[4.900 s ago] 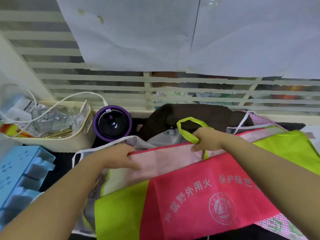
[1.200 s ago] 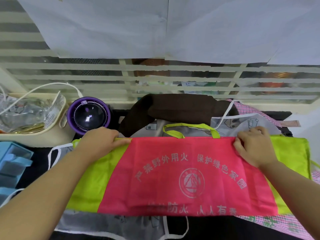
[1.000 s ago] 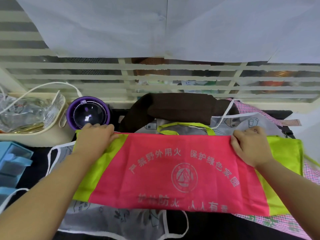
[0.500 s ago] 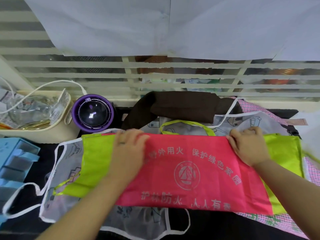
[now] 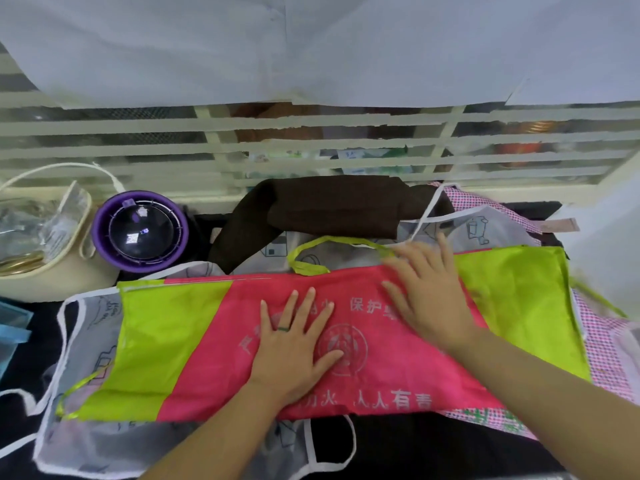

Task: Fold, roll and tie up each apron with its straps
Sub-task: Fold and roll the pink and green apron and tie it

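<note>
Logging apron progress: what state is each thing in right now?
Red and green apron: folded into a flat band, not rolled, untied.
Neck strap: loose loop past the top edge.
Left hand: flat, pressing the apron.
Right hand: flat on the apron's top edge.
Grey printed apron: spread out underneath.
Brown cloth: bundled behind.

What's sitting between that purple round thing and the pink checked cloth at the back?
Head view: a dark brown folded cloth lies between the purple container and the pink checked cloth.
</note>
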`<state>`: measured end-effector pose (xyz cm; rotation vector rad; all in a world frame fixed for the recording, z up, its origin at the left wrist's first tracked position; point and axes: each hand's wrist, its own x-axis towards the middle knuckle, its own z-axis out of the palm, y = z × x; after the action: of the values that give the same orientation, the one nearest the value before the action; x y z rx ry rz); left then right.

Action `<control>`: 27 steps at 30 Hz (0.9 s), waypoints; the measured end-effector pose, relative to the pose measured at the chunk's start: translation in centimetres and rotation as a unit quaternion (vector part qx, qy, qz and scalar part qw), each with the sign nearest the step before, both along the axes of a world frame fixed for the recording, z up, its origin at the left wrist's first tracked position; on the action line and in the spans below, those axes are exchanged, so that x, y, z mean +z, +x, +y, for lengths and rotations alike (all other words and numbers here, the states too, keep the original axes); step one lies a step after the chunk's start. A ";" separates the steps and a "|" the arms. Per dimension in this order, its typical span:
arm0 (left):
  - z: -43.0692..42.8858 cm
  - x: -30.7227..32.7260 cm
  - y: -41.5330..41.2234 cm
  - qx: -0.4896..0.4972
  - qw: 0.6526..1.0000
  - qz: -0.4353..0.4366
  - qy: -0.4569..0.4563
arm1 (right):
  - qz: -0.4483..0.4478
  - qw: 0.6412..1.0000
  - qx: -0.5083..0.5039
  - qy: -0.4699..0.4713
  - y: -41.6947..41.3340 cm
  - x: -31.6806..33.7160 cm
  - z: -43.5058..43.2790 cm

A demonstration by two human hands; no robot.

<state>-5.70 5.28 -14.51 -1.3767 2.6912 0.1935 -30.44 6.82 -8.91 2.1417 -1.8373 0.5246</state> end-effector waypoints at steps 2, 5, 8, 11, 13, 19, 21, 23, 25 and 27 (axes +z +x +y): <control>-0.1 -0.1 0.2 -0.005 1.000 0.006 -0.006 | 0.000 0.993 0.101 0.068 3.3 -1.4 2.5; -0.7 -0.5 1.4 -0.016 1.000 0.006 -0.021 | 0.066 0.979 0.061 0.182 0.6 -4.6 4.4; -1.3 -0.9 2.6 -0.009 1.000 -0.001 -0.025 | 0.058 0.964 -0.058 0.251 -6.1 -5.8 4.7; -1.4 -1.3 2.7 0.005 1.000 -0.003 -0.018 | 0.038 0.949 -0.114 0.293 -9.1 -5.8 4.5; -1.4 -1.5 2.9 0.032 0.999 0.003 -0.017 | 0.030 0.948 -0.136 0.288 -9.9 -5.9 4.1; -1.9 -1.7 5.6 0.090 0.996 -0.007 -0.008 | 0.022 0.942 -0.164 0.290 -11.6 -5.2 2.8; -1.9 -1.5 5.6 0.090 0.996 -0.004 -0.008 | -0.025 0.948 -0.191 0.252 -9.6 -3.8 1.8; -1.8 -1.3 5.5 0.091 0.996 0.010 -0.013 | -0.053 0.969 -0.167 0.172 -6.0 -2.1 1.2; -1.7 -1.0 5.5 0.090 0.995 0.022 -0.021 | -0.071 0.988 -0.084 0.112 -0.5 -1.3 1.3; -1.6 -0.6 5.9 0.090 0.995 0.032 -0.031 | -0.073 0.988 0.001 0.136 5.8 -1.9 2.0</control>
<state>0.20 3.70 -15.12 -1.6608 2.6417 0.1734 -24.59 8.81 -10.80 2.3336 -2.0922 0.4667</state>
